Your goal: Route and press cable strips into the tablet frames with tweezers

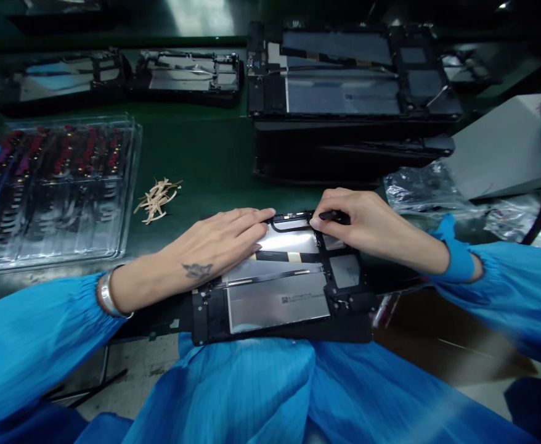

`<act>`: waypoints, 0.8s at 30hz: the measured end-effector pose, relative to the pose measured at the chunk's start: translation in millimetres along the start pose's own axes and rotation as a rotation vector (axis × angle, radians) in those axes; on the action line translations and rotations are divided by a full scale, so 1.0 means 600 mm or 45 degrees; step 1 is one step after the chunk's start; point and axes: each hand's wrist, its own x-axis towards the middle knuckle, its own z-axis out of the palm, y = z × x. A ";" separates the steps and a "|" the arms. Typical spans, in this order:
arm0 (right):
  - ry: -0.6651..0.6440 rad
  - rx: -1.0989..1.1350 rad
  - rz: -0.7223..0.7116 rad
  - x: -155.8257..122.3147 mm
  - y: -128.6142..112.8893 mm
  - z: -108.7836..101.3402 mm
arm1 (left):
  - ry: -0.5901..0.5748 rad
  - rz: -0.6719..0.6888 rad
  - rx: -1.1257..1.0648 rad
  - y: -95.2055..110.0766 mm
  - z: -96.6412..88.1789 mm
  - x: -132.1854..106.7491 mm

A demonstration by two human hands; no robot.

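Note:
An opened tablet chassis (pixel 280 302) with silver battery panels lies at the near edge of the green work surface, partly over my lap. My left hand (pixel 210 250) lies flat on its upper left part, fingers stretched out and pressing down. My right hand (pixel 367 225) is curled at the chassis's top edge, its fingers pinched on a small black part (pixel 334 216) there. Both arms wear blue sleeves.
A clear plastic tray (pixel 53 191) of small red and dark parts sits at left. A small heap of tan strips (pixel 156 198) lies beside it. More opened tablet chassis (pixel 349 74) are stacked behind, others at back left (pixel 187 71). Crumpled plastic bags (pixel 418 188) and a grey box (pixel 501 148) are at right.

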 end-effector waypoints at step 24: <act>-0.001 0.056 0.028 0.003 -0.006 -0.009 | 0.018 0.246 0.439 0.005 -0.012 0.025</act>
